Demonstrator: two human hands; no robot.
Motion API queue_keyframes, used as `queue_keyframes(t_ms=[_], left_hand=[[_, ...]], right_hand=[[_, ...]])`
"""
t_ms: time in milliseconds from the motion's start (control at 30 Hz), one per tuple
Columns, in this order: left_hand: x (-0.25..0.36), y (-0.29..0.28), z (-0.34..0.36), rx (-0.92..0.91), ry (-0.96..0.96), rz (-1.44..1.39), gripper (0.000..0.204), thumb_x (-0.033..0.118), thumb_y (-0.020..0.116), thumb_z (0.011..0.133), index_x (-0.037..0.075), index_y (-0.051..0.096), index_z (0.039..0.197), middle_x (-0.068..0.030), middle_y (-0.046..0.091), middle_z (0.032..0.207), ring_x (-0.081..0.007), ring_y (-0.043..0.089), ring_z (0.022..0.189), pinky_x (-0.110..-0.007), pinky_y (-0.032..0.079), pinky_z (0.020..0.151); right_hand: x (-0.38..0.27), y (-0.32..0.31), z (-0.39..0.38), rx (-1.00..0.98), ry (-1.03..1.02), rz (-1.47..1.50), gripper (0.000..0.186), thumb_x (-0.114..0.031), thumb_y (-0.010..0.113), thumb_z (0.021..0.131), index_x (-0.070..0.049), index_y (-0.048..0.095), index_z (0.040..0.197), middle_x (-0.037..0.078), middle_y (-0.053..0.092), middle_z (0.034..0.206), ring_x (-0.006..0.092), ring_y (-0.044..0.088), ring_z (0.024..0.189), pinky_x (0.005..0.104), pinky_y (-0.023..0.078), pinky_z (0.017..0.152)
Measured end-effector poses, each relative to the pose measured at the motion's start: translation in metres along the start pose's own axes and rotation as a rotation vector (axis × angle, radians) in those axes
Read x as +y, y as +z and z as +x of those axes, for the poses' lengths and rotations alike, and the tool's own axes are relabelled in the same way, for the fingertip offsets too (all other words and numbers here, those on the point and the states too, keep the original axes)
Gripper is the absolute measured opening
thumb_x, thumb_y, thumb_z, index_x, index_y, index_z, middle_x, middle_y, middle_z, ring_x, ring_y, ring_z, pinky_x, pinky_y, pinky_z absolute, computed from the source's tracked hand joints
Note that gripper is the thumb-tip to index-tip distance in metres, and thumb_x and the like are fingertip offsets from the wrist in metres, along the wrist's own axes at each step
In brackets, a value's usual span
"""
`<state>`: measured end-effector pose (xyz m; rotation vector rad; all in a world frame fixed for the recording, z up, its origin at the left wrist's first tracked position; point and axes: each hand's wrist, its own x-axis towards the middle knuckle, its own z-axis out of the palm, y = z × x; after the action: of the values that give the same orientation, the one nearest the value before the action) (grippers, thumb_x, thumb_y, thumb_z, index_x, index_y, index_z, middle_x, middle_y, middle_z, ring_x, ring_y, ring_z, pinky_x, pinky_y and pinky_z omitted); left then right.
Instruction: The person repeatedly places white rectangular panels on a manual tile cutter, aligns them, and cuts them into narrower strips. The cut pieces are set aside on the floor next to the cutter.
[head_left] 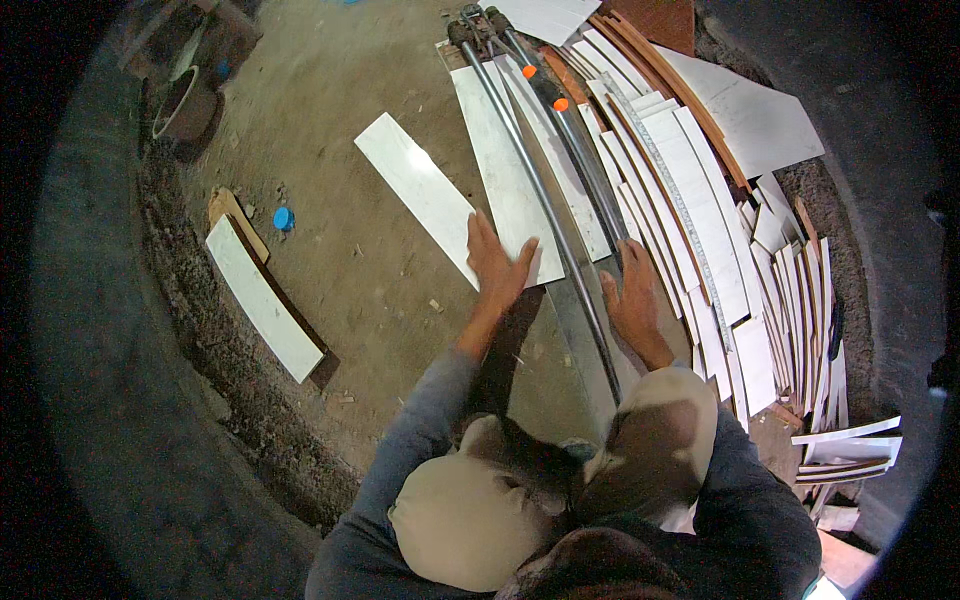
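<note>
A manual tile cutter lies in front of me, with a silver rail (pixel 511 125) and a second, darker rail (pixel 585 150) carrying orange marks. A white tile piece (pixel 495 170) sits under the silver rail, and a narrower white piece (pixel 545 130) shows between the rails. My left hand (pixel 495 265) is open, its thumb over the near end of the tile on the cutter. Its fingers touch a loose white tile strip (pixel 405 170) slanting off to the left. My right hand (pixel 638 305), fingers apart, rests beside the darker rail's near end and grips nothing.
Stacked white tile strips (pixel 700 200) with brown edges fill the right side. A large white tile (pixel 750 115) leans behind them. At the left lie another strip (pixel 265 300), a blue cap (pixel 284 218) and a round tub (pixel 187 105). My knees (pixel 460 520) are close below.
</note>
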<state>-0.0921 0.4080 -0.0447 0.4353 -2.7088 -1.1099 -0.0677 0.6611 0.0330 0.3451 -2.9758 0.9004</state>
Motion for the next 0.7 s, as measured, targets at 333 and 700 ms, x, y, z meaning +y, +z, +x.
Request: queue_keyframes(t_ms=[333,700], left_hand=[[0.039,0.013,0.041,-0.113,-0.182,0.099,0.128,0.045,0.090,0.072,-0.004,0.012,0.161,-0.0333,0.010,0.166,-0.0526,0.031,0.145,-0.067,0.033,0.109],[0.030,0.004,0.039,-0.029,-0.162,0.009,0.110,0.030,0.087,0.075,0.005,0.021,0.158,-0.0298,0.012,0.165,-0.0491,0.022,0.148,-0.063,0.024,0.113]], right_hand=[[0.000,0.002,-0.002,-0.105,0.024,-0.102,0.056,-0.019,0.065,0.099,0.001,0.046,0.148,0.026,0.035,0.159,0.0444,0.036,0.146,0.0530,0.032,0.121],[0.005,0.007,-0.006,-0.079,0.007,-0.145,0.051,-0.017,0.065,0.098,0.000,0.052,0.144,0.027,0.039,0.155,0.0457,0.039,0.143,0.0523,0.036,0.119]])
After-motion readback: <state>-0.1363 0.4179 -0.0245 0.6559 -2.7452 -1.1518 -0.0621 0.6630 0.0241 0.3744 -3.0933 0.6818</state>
